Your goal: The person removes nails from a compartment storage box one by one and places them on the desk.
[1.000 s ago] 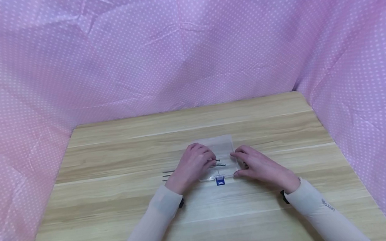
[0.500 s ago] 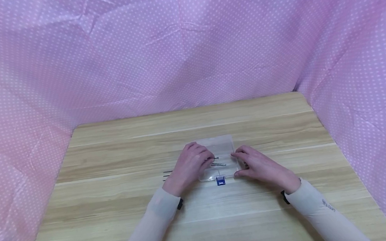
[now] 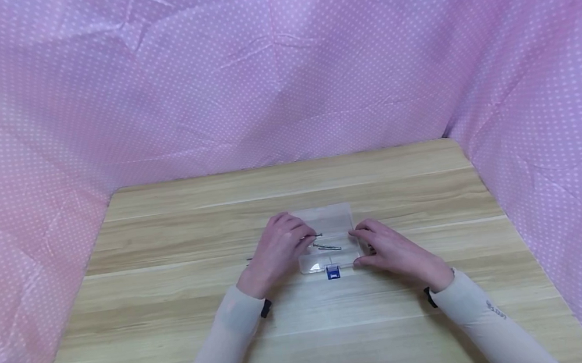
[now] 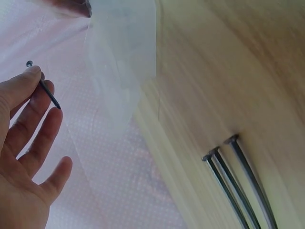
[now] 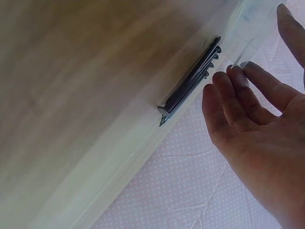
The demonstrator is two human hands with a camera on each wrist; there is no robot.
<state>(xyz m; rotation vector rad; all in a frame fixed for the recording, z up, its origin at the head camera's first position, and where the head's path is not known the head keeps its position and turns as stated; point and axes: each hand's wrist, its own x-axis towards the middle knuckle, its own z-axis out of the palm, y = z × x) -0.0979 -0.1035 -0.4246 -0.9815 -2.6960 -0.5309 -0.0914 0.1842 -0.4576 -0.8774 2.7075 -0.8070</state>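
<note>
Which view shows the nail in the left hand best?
The left wrist view: the nail stands clear against pink cloth, pinched by the left hand. The head view shows only a thin sliver over the clear box. The right wrist view misses it.

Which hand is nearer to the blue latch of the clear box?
Right. The right hand rests at the box's right edge, just beside the blue latch; the left hand, pinching a nail, is farther left.

Loose nails on table mostly hidden behind left hand in head view. Shanks of those nails cut off by bottom edge in left wrist view. Contents of clear box too small to count.
</note>
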